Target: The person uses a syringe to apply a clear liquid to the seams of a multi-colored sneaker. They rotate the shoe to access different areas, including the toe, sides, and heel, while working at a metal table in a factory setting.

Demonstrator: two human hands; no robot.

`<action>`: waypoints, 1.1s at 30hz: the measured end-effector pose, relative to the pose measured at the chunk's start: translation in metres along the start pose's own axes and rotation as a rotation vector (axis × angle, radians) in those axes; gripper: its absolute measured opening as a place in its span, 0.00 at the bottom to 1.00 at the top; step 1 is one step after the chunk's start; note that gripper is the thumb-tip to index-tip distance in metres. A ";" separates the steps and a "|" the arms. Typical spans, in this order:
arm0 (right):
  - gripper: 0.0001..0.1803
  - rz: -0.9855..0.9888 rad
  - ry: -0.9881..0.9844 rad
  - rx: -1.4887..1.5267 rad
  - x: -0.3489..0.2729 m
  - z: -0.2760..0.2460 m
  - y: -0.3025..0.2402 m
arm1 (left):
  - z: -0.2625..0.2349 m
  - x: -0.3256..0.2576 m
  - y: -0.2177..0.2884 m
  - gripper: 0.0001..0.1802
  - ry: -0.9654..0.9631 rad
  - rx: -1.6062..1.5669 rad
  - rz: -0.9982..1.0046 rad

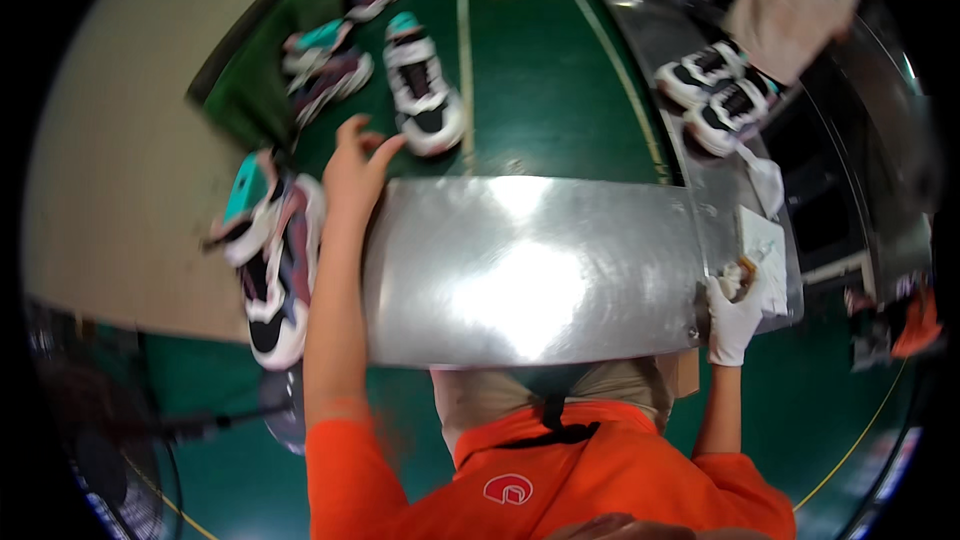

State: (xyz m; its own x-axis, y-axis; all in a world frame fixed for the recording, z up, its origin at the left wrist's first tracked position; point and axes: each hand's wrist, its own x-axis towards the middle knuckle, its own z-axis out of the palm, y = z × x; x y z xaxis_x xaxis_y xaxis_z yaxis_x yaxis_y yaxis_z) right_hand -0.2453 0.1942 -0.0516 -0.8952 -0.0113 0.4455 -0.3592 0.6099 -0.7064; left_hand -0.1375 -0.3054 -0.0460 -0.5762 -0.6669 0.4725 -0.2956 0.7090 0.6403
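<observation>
My left hand (355, 172) is bare and stretched forward over the green conveyor belt (540, 80), fingers spread, holding nothing. It hovers between a white, black and teal sneaker (424, 90) ahead and another sneaker (272, 250) lying at the belt's left edge. My right hand (733, 312) wears a white glove and is closed on a small brownish brush-like tool at the right end of a shiny metal plate (530, 270). What the tool touches is too small to tell.
More sneakers (325, 62) lie further up the belt on the left. A pair (718, 90) rests on the metal side rail at right, near another person's beige sleeve (790, 0). A white tray (765, 245) sits by my right hand. A fan stands at lower left.
</observation>
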 end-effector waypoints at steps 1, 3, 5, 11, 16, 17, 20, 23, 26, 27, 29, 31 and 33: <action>0.34 0.064 0.015 0.080 0.001 0.000 -0.001 | -0.001 -0.002 0.017 0.28 0.001 -0.056 -0.022; 0.35 0.162 0.026 0.186 -0.001 -0.005 -0.002 | 0.011 -0.001 0.049 0.23 -0.071 -0.150 0.017; 0.35 0.208 0.016 0.245 0.001 -0.005 -0.002 | 0.040 0.006 0.081 0.19 -0.236 -0.270 0.107; 0.38 0.266 0.070 0.350 -0.001 -0.006 0.002 | 0.198 0.053 0.212 0.34 -0.664 -0.170 0.322; 0.39 0.266 -0.015 0.204 0.004 -0.015 0.001 | 0.355 0.106 0.313 0.49 -0.533 0.004 0.602; 0.38 0.266 -0.016 0.201 0.006 -0.017 0.003 | 0.367 0.110 0.335 0.53 -0.701 -0.085 0.581; 0.38 0.254 -0.033 0.200 0.010 -0.020 0.005 | 0.392 0.107 0.340 0.47 -0.702 -0.044 0.401; 0.36 0.243 -0.026 0.256 0.008 -0.024 0.008 | 0.356 0.089 0.351 0.45 -0.677 -0.002 0.344; 0.33 0.310 -0.120 0.340 0.014 -0.030 -0.007 | 0.271 0.070 0.305 0.42 -0.592 0.055 0.320; 0.30 0.257 -0.099 0.307 0.013 -0.028 -0.004 | 0.237 0.056 0.292 0.43 -0.602 0.139 0.301; 0.29 0.292 -0.068 0.301 0.009 -0.032 0.003 | 0.180 0.009 0.266 0.41 -0.587 0.144 0.304; 0.29 0.279 -0.043 0.280 0.008 -0.035 0.001 | 0.106 -0.035 0.238 0.39 -0.564 0.115 0.277; 0.32 0.227 -0.059 0.230 0.007 -0.030 -0.001 | 0.045 -0.084 0.215 0.38 -0.448 0.091 0.154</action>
State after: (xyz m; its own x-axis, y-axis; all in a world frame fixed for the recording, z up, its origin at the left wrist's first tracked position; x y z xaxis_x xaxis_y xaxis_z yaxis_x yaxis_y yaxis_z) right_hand -0.2436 0.2171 -0.0311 -0.9706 0.0543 0.2344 -0.1928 0.4068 -0.8929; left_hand -0.1872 -0.0867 0.0247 -0.8842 -0.4026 0.2369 -0.2355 0.8221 0.5184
